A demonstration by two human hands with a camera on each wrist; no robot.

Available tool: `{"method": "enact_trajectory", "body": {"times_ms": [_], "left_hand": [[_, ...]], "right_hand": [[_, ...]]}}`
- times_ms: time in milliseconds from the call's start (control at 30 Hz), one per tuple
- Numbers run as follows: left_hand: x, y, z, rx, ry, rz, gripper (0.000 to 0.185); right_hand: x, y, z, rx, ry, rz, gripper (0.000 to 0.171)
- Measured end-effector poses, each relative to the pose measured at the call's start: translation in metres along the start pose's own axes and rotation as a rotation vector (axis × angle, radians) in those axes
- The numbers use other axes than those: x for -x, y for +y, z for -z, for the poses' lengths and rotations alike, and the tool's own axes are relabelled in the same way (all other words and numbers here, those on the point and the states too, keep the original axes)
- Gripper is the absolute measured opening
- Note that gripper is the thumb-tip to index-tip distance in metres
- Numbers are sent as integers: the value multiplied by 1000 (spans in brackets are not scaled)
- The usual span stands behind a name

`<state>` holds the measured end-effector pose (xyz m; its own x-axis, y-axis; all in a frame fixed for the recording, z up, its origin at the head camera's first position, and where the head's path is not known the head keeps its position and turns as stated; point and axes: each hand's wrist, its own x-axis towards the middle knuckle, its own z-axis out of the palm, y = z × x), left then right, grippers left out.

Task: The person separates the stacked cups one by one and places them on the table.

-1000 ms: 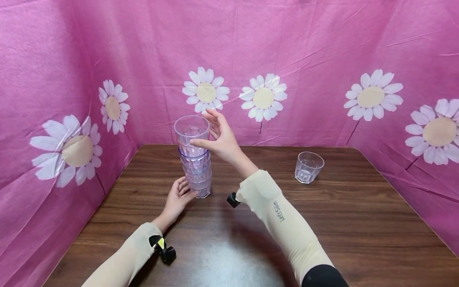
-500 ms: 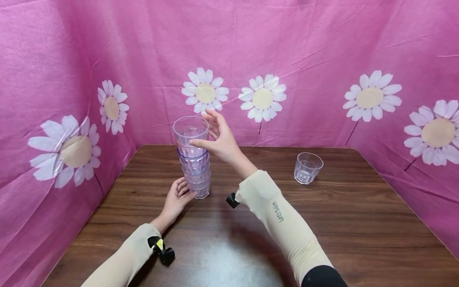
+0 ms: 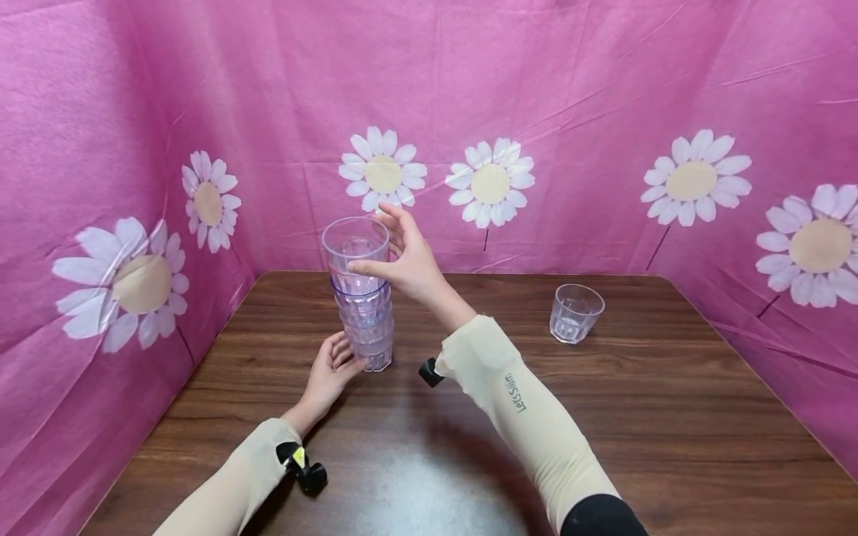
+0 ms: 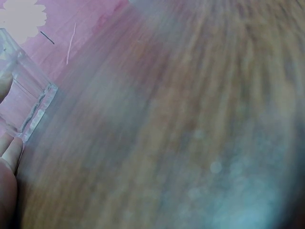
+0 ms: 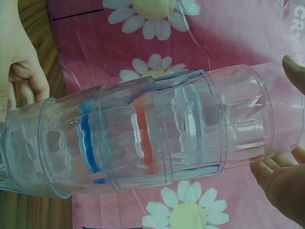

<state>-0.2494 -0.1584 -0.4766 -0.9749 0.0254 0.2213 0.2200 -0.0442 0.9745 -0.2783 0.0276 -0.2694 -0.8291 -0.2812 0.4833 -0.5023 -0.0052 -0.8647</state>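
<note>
Stack of clear cups (image 3: pixel 363 305) stands upright on the wooden table (image 3: pixel 603 417), toward the far left corner, about 11 o'clock from where I look down. I make out several nested cups, rims stepped one above another; the top cup (image 3: pixel 355 249) sits highest, its mouth open upward. In the right wrist view the stack (image 5: pixel 143 143) fills the frame lengthwise, with blue and reddish tints showing through the walls.

My right hand (image 3: pixel 409 260) is at the top cup from its 3 o'clock side: thumb lies against the near wall, fingers (image 3: pixel 395 216) spread wide and arched around the far rim. Loose, broad span; I cannot tell whether the far fingers touch the rim.

My left hand (image 3: pixel 331 368) is at the stack's base, 7 o'clock side, palm up, fingers relaxed with the tips touching the bottom cup. The left wrist view is blurred; I make out only the cup base (image 4: pixel 28 105) at 9 o'clock and a fingertip (image 4: pixel 10 152) just under it.

A lone clear cup (image 3: pixel 576 313) stands upright well apart at 3 o'clock of the stack. Pink daisy-print cloth (image 3: pixel 603 112) walls the table on three sides.
</note>
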Motion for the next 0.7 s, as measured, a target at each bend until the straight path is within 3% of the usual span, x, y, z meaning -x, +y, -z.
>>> {"method": "enact_trajectory", "body": {"times_ms": [700], "left_hand": [[-1,-2,-1,-15,11,-6,64]], "right_hand": [[-2,1,1,4,-1,-10,89]]}}
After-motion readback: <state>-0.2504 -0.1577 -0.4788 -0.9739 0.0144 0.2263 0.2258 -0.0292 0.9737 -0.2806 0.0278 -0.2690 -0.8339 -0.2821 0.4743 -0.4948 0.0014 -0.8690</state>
